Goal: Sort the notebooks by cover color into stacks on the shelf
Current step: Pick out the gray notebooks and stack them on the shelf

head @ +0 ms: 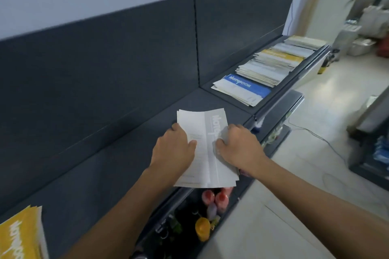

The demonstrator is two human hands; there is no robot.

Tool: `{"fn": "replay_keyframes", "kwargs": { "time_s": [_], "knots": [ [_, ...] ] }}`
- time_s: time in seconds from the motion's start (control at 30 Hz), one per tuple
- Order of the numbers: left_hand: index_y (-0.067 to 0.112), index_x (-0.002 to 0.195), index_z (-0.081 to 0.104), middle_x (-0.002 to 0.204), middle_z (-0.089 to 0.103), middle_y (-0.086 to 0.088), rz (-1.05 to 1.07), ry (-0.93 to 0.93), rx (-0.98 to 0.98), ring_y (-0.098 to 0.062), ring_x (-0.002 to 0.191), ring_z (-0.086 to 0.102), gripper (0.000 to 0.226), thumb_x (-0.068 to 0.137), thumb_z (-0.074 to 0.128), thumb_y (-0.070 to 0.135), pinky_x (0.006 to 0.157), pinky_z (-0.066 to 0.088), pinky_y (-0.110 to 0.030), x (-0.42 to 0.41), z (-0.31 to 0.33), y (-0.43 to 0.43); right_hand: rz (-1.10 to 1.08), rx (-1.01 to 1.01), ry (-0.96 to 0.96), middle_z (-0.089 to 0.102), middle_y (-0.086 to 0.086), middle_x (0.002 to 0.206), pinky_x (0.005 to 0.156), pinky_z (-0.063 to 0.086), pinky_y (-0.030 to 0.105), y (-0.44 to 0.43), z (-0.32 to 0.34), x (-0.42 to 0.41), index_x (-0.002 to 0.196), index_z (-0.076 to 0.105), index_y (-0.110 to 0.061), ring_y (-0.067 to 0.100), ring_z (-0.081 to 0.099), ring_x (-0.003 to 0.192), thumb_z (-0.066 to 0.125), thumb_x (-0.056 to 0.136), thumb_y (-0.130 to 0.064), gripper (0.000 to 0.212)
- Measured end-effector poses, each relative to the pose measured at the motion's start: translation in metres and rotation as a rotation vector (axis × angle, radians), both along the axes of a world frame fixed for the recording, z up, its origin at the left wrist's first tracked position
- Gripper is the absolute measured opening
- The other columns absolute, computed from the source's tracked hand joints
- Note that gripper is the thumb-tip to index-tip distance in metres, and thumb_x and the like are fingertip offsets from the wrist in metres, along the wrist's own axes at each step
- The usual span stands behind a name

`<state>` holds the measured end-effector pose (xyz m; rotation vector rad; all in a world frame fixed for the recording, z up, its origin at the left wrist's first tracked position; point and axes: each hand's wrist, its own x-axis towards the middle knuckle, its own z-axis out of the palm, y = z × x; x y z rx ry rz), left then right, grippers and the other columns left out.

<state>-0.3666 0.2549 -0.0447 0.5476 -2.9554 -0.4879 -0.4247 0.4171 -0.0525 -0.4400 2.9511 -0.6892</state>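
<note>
A small stack of grey-and-white notebooks [207, 145] lies across the front edge of the dark shelf [117, 166], partly overhanging it. My left hand [174, 149] grips its left side and my right hand [237, 147] grips its right side. A stack of yellow notebooks [20, 235] sits at the near left corner of the shelf. Further right along the shelf lies a mixed pile, with a blue-covered notebook [244, 87] nearest, then pale and yellow covers [277, 59] overlapping toward the far end.
The shelf has a tall dark back panel [105, 59]. A lower shelf under the front edge holds red-capped bottles [214, 197] and a yellow-capped one [202, 227]. A pale tiled floor with a cable [320, 139] lies to the right, with blurred furniture beyond.
</note>
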Motion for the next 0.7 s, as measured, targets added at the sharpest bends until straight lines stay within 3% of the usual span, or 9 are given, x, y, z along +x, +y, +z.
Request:
{"fn": "replay_keyframes", "kwargs": {
  "time_s": [0.1,0.3,0.5,0.7],
  "knots": [
    [0.012,0.118,0.038,0.114,0.062,-0.012,-0.026,0.024,0.016,-0.033,0.098,0.064,0.044,0.096,0.059,0.044,0.071,0.052,-0.040,-0.031,0.004,0.037,-0.024,0.001,0.030,0.057,0.014,0.114,0.080,0.048,0.041,0.039,0.002,-0.032,0.104,0.054,-0.008,0.037,0.060,0.102,0.051,0.095,-0.034,0.028],
    [0.014,0.120,0.036,0.115,0.062,-0.010,-0.074,0.012,0.024,-0.030,0.099,0.063,0.045,0.096,0.059,0.044,0.070,0.050,-0.038,-0.087,0.006,0.089,-0.064,-0.033,0.035,0.056,0.009,0.102,0.070,0.043,0.037,0.096,-0.003,-0.081,0.090,0.048,-0.015,0.028,0.053,0.084,0.051,0.093,-0.035,0.021],
    [0.017,0.122,0.034,0.115,0.062,-0.007,-0.146,0.010,0.047,-0.027,0.098,0.064,0.045,0.095,0.061,0.042,0.073,0.055,-0.038,-0.151,0.003,0.120,-0.147,-0.042,0.015,0.054,0.008,0.100,0.073,0.047,0.040,0.129,-0.009,-0.128,0.089,0.048,-0.015,0.035,0.059,0.092,0.051,0.092,-0.035,0.021],
    [0.011,0.130,0.034,0.105,0.061,-0.005,-0.240,0.045,0.068,-0.025,0.089,0.058,0.053,0.096,0.060,0.040,0.067,0.044,-0.034,-0.236,0.000,0.153,-0.250,-0.029,0.032,0.047,0.002,0.095,0.069,0.038,0.035,0.165,-0.009,-0.198,0.089,0.045,-0.019,0.024,0.048,0.080,0.050,0.093,-0.035,0.018]
  ]
}}
